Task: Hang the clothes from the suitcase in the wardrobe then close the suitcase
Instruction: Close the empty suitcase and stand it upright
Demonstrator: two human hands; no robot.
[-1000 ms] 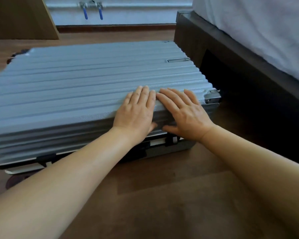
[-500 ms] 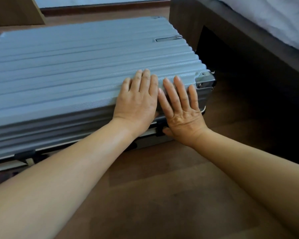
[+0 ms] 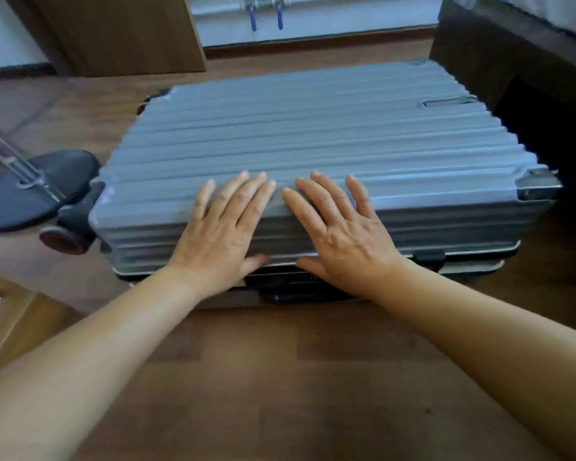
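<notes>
Wood floor (image 3: 280,377), suitcase (image 3: 313,134) lid down; L hand (image 3: 223,234) & R hand (image 3: 343,234) flat, now mid-edge, fingers straight.

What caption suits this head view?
Both hands, left and right, press flat on the grey suitcase lid.

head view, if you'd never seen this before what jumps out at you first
A big grey ribbed suitcase lies flat on the wooden floor, filling the middle of the view. The left hand and right hand press side by side, fingers straight, on the near edge of its lid. A dark bed frame stands at its right end, and black wheels stick out at its left.
</notes>
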